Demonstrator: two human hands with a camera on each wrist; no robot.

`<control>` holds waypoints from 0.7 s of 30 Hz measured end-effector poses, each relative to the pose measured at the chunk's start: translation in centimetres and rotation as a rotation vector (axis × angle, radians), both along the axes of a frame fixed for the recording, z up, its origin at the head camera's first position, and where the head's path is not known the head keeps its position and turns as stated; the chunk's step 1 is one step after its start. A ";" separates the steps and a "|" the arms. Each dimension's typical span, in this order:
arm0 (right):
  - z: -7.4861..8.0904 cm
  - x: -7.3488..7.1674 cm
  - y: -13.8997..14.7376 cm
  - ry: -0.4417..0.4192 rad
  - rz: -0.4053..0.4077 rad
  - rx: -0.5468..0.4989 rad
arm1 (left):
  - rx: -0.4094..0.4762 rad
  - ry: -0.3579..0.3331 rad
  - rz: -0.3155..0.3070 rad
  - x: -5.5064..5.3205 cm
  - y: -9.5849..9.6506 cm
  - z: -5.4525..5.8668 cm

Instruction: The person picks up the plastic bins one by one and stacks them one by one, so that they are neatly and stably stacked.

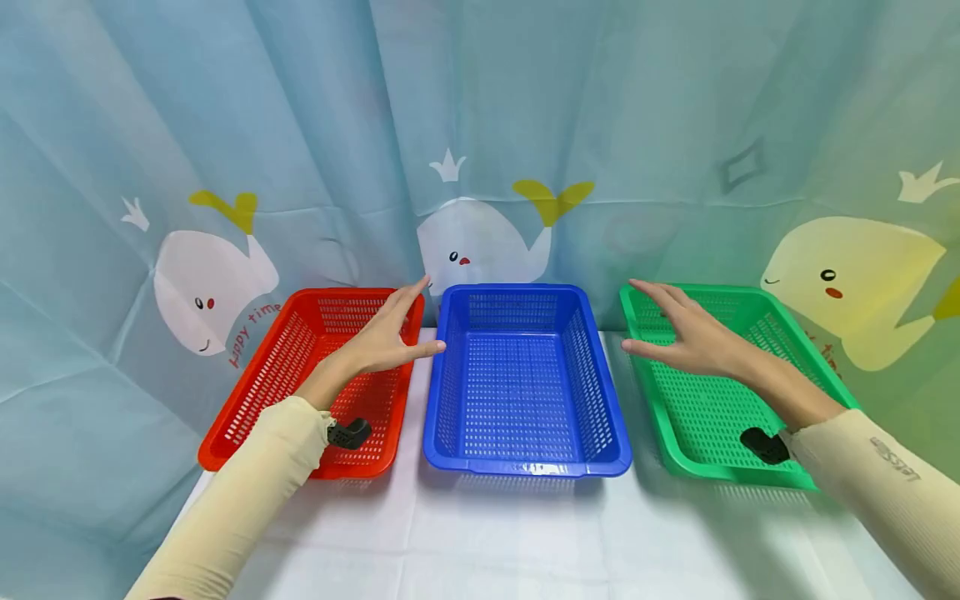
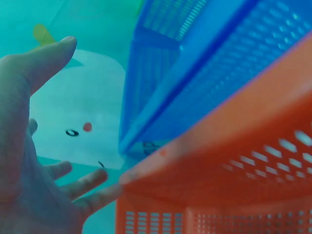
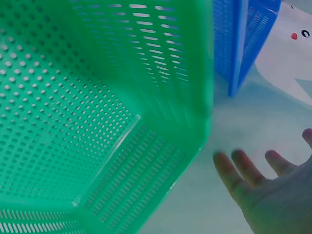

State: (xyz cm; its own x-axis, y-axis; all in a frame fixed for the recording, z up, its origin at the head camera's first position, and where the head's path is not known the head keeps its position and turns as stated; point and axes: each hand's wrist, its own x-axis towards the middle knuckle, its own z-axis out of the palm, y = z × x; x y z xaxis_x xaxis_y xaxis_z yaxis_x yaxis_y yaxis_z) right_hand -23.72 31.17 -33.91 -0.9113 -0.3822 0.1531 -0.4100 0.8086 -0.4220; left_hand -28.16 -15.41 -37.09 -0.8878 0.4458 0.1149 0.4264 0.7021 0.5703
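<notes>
My left hand (image 1: 382,337) is above the red basket (image 1: 300,467), fingers stretched forward and thumb apart, with nothing in it. Its thumb tip overlaps the near-left rim of the blue basket (image 1: 525,392) in the head view. Over the green basket (image 1: 720,408) my right hand (image 1: 693,337) is held the same way, fingers spread and holding nothing. All three baskets are perforated plastic with no contents showing. The left wrist view shows the left hand (image 2: 48,175) beside the red rim; in the right wrist view the right hand (image 3: 278,195) is just outside the green rim.
The baskets stand in a row on a white cloth (image 1: 510,542), with narrow gaps between them. Behind them hangs a light blue curtain (image 1: 315,108) printed with whales. A black strap piece (image 1: 349,434) sits at the left wrist, another (image 1: 765,446) at the right.
</notes>
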 end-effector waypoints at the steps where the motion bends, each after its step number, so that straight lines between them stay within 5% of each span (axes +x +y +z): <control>1: 0.1 0.0 -0.1 -0.017 0.001 -0.005 | 0.023 -0.011 -0.016 0.0 0.1 0.1; 10: 0.4 -0.7 -1.1 -0.175 0.029 -0.102 | 0.135 -0.197 -0.079 0.6 1.0 1.0; 16: -0.1 -1.3 -2.1 -0.312 0.043 -0.151 | 0.143 -0.349 -0.052 0.5 1.2 1.1; 21: -0.9 -1.6 -2.6 -0.464 0.074 -0.256 | 0.233 -0.453 -0.003 0.4 1.6 0.9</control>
